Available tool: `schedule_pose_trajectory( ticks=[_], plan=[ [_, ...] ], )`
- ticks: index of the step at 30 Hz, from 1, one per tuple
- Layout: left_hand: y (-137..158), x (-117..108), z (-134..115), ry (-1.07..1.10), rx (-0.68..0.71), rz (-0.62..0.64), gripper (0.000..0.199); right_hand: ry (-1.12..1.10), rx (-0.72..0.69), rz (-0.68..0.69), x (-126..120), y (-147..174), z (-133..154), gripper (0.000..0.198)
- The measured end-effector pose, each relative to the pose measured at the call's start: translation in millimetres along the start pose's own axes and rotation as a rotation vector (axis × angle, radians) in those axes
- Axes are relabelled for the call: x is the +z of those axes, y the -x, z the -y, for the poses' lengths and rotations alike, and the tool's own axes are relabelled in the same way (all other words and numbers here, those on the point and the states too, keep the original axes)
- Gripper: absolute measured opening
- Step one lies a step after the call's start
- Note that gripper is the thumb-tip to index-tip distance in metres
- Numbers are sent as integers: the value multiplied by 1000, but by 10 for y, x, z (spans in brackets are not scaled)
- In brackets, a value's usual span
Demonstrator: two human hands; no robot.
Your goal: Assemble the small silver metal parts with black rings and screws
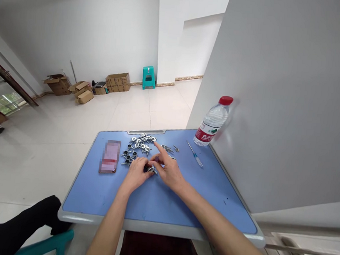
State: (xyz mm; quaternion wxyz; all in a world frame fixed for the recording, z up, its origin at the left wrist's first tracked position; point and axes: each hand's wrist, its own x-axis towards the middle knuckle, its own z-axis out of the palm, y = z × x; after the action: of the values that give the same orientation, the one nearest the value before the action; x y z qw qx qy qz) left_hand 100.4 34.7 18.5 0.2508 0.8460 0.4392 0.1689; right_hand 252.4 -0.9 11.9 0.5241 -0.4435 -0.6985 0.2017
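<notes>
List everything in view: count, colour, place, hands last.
Desk: 1, blue, centre
Metal parts: many, silver, black, desk middle
Phone: 1, pinkish, desk left
Screwdriver: 1, teal, clear, desk right
Bottle: 1, clear, red cap, desk corner
Stool: 1, teal, by white wall
Seat: 1, teal, lower left
Boxes: several, brown, far left
Partition: 1, grey, right
Trouser leg: 1, black, lower left
Left hand: 1, bare, on metal part
Right hand: 1, bare, beside left

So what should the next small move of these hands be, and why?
Probably curl the index finger of the right hand in toward the small metal part: that hand and the left hand meet around the part, yet the finger points out toward the loose metal parts.
</notes>
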Motion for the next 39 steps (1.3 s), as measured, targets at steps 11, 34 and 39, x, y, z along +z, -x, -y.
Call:
schedule_pose_trajectory(
  ticks=[11, 34, 39],
  plan=[
    [-3, 23, 29, 4, 30, -27, 8, 50, -112, -157, 36, -27, -60, 21],
    [-6, 20, 21, 23, 24, -30, 10, 266, -153, -39, -125, -28, 74, 36],
    [3, 15, 11, 26, 6, -22, 10, 219, -121, -39, -126, -34, 68, 30]
  ],
)
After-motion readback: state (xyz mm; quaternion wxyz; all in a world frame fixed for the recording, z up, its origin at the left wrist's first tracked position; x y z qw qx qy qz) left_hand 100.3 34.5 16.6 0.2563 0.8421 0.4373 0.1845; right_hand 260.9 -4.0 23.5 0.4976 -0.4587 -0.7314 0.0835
